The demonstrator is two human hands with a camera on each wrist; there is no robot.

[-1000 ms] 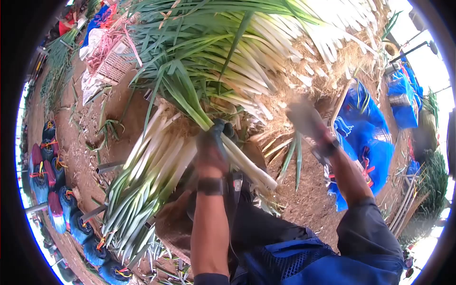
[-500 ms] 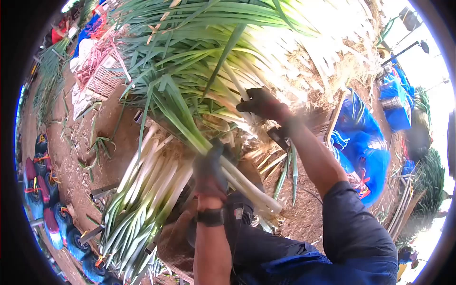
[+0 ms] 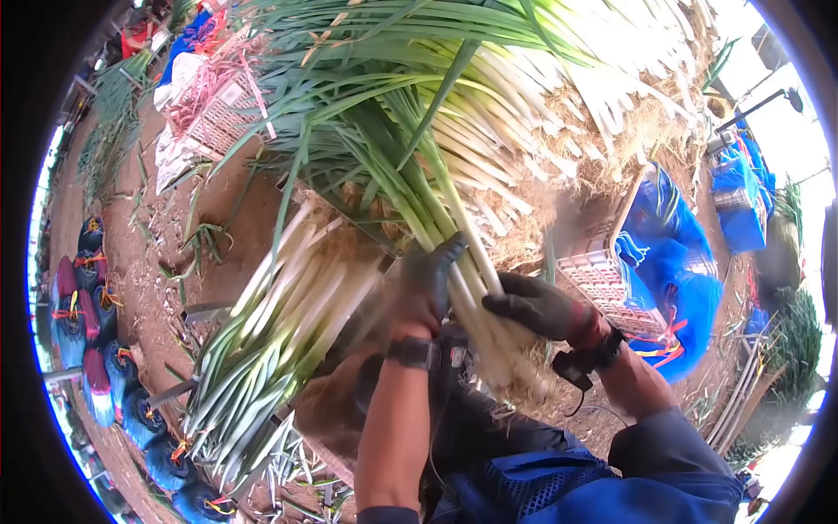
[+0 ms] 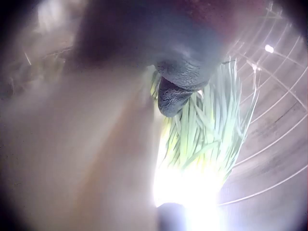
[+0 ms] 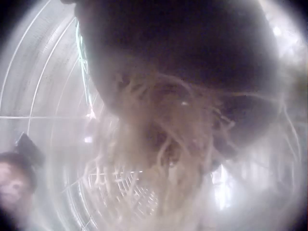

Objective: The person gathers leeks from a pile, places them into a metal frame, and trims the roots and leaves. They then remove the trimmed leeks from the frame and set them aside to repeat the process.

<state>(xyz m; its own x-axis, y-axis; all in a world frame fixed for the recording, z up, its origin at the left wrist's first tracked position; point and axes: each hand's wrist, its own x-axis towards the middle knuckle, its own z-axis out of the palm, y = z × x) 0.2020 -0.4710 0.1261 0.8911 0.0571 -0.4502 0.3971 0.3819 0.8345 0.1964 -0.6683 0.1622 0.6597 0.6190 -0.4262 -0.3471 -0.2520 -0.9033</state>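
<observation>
In the head view, my gloved left hand (image 3: 428, 284) grips a few leeks (image 3: 471, 288) around their white stems, leaves pointing up and away, roots towards my lap. My gloved right hand (image 3: 537, 307) holds the lower stem of one leek at the right side of this bunch, just above the roots. In the left wrist view, dark gloved fingertips (image 4: 175, 94) curl in front of green leaves (image 4: 207, 120). Hairy roots (image 5: 168, 125) hang before the dark glove (image 5: 192, 43) in the right wrist view, partly hiding it.
A large pile of leeks (image 3: 524, 96) lies ahead. Another row of leeks (image 3: 279, 314) rests to the left, roots inward. Blue netting (image 3: 676, 253) covers part of a crate (image 3: 602, 275) at right. Pink ties (image 3: 214, 92) lie on a crate at back left.
My right hand went to the pile, took hold of a leek and brought it back beside the bunch in my left hand. The bunch now hangs more upright, with its roots nearer my lap.
</observation>
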